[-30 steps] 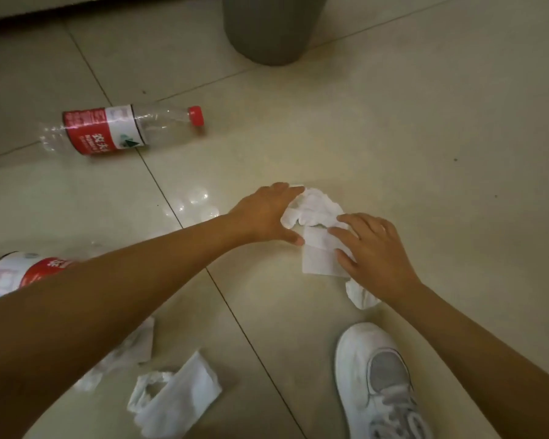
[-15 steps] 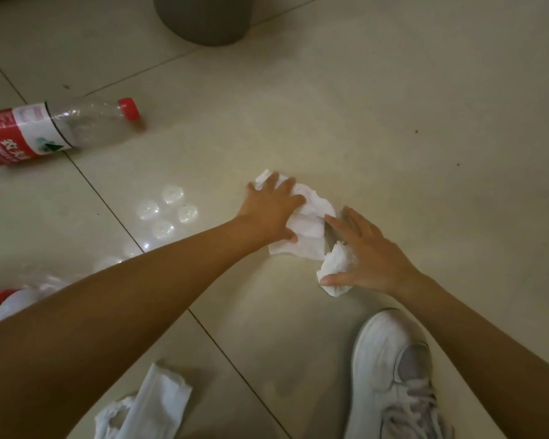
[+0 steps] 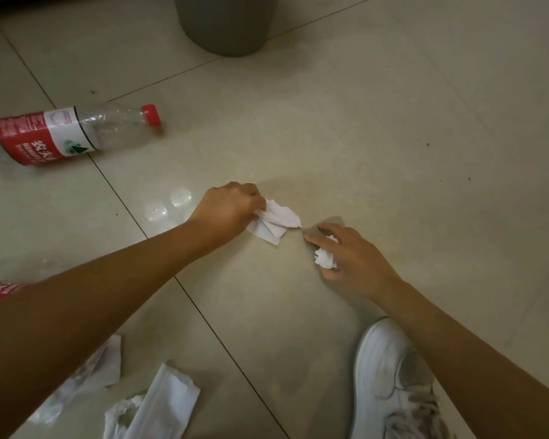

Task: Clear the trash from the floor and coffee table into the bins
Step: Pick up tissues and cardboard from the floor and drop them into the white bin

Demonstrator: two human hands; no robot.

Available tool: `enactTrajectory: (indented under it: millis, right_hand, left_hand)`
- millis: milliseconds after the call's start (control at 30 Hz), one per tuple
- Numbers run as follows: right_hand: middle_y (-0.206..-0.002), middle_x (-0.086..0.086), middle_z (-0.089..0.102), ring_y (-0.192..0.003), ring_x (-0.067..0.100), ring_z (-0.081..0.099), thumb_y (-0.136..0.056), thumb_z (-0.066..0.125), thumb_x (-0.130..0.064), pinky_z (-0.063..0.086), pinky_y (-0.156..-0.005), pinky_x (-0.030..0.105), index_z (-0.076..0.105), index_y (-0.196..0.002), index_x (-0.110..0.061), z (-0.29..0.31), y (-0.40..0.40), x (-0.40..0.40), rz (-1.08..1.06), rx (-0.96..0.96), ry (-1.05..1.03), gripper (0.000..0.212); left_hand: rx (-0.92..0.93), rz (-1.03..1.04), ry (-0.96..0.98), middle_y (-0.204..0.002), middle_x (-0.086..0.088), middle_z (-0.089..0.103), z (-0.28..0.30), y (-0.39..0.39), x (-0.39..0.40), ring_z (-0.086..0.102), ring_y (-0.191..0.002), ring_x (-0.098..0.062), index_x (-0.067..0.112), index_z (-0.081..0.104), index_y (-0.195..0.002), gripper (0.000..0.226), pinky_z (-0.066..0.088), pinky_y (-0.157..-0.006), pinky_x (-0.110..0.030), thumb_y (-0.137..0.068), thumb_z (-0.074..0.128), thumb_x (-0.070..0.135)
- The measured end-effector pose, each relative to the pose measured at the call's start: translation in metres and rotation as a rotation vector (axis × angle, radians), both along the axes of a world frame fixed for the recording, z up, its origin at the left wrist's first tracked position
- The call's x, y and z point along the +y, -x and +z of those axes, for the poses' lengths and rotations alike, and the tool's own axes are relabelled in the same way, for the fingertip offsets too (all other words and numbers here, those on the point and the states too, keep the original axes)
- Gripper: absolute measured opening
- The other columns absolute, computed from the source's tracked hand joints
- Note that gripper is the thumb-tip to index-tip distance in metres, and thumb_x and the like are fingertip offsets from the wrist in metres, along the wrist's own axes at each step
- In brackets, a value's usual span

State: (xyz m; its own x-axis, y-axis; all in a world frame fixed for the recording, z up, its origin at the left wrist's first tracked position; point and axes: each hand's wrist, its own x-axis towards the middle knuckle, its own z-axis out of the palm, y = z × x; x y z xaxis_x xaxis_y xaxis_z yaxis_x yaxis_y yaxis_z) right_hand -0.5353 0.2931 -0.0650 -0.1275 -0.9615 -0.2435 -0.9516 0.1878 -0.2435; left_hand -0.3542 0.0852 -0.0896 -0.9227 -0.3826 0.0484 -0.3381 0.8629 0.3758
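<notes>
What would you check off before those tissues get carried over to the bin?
1. Left hand grips the flat tissue: ok.
2. Right hand holds the crumpled tissue wad: ok.
3. Grey bin near, floor path bare: ok.
4. Bin opening free: cannot tell, out of frame.
5. Floor cleared: not ok; plastic bottle and tissue scraps remain.

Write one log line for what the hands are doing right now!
left hand: grips tissue | right hand: holds tissue wad | bottle: on floor | bin: ahead
</notes>
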Motion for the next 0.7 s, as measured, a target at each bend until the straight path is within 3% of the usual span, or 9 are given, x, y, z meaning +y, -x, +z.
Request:
enactTrajectory:
  millis: [67,200,300,367,467,700]
  right_hand:
    - [-0.125,0.012,0.058,-0.096,0.036,0.060,-0.069,0.076,-0.015,0.053,-0.055,0.037,0.059,-0.127,-0.017,-0.003,-0.007,-0.007,0.007,0.054,0.012,0.061]
    - [-0.103,0.012,0.067,-0.072,0.034,0.065,-0.059,0.078,-0.001,0.043,-0.037,0.028,0.068,-0.113,-0.011,-0.001,-0.019,-0.022,0.073,0.198,0.153,0.055]
    - [-0.096,0.010,0.070,-0.065,0.028,0.064,-0.078,0.050,-0.002,0.038,-0.036,0.023,0.071,-0.104,-0.011,0.012,-0.029,-0.039,0.190,0.265,0.354,0.034]
    - [-0.091,0.006,0.070,-0.061,0.023,0.060,-0.089,0.038,-0.002,0.036,-0.036,0.022,0.072,-0.095,-0.012,0.025,-0.037,-0.055,0.245,0.287,0.471,0.036]
    - [-0.089,0.001,0.069,-0.058,0.020,0.057,-0.088,0.048,0.001,0.037,-0.036,0.025,0.069,-0.089,-0.015,0.045,-0.053,-0.083,0.317,0.312,0.584,0.027]
    - [-0.095,0.001,0.070,-0.062,0.021,0.061,-0.086,0.054,0.005,0.043,-0.038,0.027,0.070,-0.094,-0.015,0.107,-0.111,-0.171,0.479,0.276,0.827,0.027]
  left_hand:
    - [0.012,0.024,0.004,-0.100,-0.006,0.068,0.001,-0.010,-0.004,0.062,-0.079,-0.031,0.013,0.072,-0.097,0.028,0.048,-0.053,-0.035,-0.075,0.065,-0.002]
    - [0.046,0.057,0.022,-0.096,-0.005,0.070,0.005,-0.028,-0.010,0.064,-0.075,-0.029,0.014,0.073,-0.093,0.026,0.043,-0.049,-0.029,-0.073,0.069,-0.002]
    - [0.072,0.093,0.032,-0.096,-0.004,0.070,0.016,-0.040,-0.017,0.065,-0.075,-0.029,0.014,0.073,-0.093,0.023,0.050,-0.048,-0.033,-0.074,0.074,0.002]
    - [0.113,0.136,0.067,-0.095,-0.005,0.071,0.029,-0.051,-0.022,0.066,-0.072,-0.029,0.014,0.074,-0.090,0.019,0.051,-0.047,-0.033,-0.073,0.077,0.007]
    - [0.157,0.187,0.149,-0.100,-0.009,0.071,0.054,-0.075,-0.030,0.068,-0.077,-0.031,0.013,0.074,-0.090,0.018,0.053,-0.047,-0.033,-0.073,0.079,0.009]
    - [0.180,0.328,0.292,-0.109,-0.012,0.069,0.116,-0.161,-0.055,0.068,-0.089,-0.030,0.013,0.073,-0.100,0.024,0.058,-0.059,-0.037,-0.076,0.077,0.009]
